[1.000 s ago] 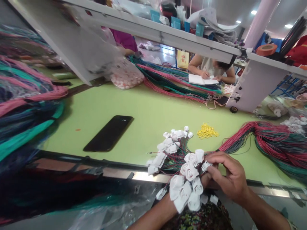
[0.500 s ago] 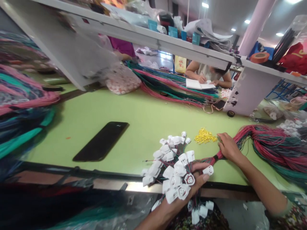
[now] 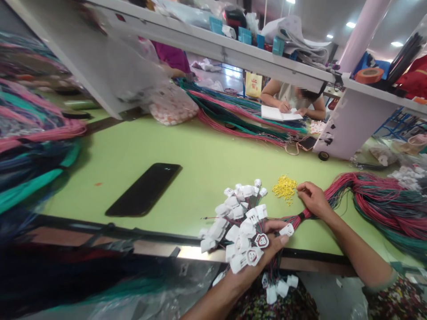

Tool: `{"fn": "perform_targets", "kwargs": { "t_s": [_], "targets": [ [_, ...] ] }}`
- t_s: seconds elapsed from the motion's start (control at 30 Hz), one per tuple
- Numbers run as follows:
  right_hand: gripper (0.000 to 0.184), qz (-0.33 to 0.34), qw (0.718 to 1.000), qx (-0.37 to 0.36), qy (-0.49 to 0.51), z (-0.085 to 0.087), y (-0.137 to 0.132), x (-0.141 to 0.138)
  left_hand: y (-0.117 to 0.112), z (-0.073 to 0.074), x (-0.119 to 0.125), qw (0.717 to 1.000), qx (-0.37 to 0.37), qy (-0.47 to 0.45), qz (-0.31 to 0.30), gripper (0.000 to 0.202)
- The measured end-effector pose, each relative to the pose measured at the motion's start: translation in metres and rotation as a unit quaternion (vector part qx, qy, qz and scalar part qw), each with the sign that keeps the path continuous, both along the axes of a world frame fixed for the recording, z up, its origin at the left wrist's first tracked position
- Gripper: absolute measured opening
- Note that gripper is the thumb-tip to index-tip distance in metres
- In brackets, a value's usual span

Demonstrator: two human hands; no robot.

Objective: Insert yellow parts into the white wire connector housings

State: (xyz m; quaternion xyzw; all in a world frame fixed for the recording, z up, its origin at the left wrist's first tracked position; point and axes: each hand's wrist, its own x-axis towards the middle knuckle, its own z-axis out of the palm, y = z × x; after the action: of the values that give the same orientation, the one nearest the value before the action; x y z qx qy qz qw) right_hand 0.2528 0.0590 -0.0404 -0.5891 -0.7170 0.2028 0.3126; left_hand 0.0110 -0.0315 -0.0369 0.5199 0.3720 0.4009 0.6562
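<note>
My left hand [image 3: 263,255] is wrapped round a bunch of white plastic connectors [image 3: 243,226] on thin wires at the near edge of the green table [image 3: 200,160]. My right hand [image 3: 313,200] rests on the table just right of a small heap of yellow bits [image 3: 284,186], its fingers pinched together near the heap; whether anything is between them I cannot make out. Under its wrist runs the red and green wire bundle [image 3: 376,200], which leads to the connectors.
A black phone [image 3: 145,189] lies on the table to the left. Heaps of coloured wires [image 3: 30,146] lie at far left and at the back. A person writes in a notebook [image 3: 280,114] across the table, under a white shelf [image 3: 253,58].
A second ago my right hand was at the connectors in my left hand. It has since moved out to the yellow heap, and now its fingers pinch there.
</note>
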Motion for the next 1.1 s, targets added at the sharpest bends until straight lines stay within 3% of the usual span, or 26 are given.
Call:
{"fn": "perform_targets", "kwargs": {
  "t_s": [0.17, 0.4, 0.53, 0.73, 1.1],
  "targets": [
    [0.011, 0.06, 0.998, -0.035, 0.008, 0.007, -0.016, -0.003, -0.002, 0.002, 0.001, 0.999, 0.008, 0.05, 0.004, 0.046],
    [0.02, 0.097, 0.995, -0.034, -0.011, 0.005, -0.014, -0.008, -0.002, 0.003, 0.001, 0.999, 0.015, 0.042, 0.006, 0.045],
    [0.021, 0.09, 0.995, -0.029, -0.023, 0.006, -0.015, -0.006, -0.002, 0.0, 0.002, 0.998, 0.035, 0.044, 0.023, 0.045],
    [0.005, 0.061, 0.996, -0.041, -0.044, 0.011, -0.022, -0.011, -0.002, -0.001, 0.001, 0.999, 0.02, 0.042, 0.013, 0.045],
    [0.017, 0.086, 0.994, -0.037, -0.064, 0.017, -0.025, -0.019, -0.013, 0.022, 0.001, 0.999, -0.008, 0.013, 0.045, 0.033]
  ]
}}
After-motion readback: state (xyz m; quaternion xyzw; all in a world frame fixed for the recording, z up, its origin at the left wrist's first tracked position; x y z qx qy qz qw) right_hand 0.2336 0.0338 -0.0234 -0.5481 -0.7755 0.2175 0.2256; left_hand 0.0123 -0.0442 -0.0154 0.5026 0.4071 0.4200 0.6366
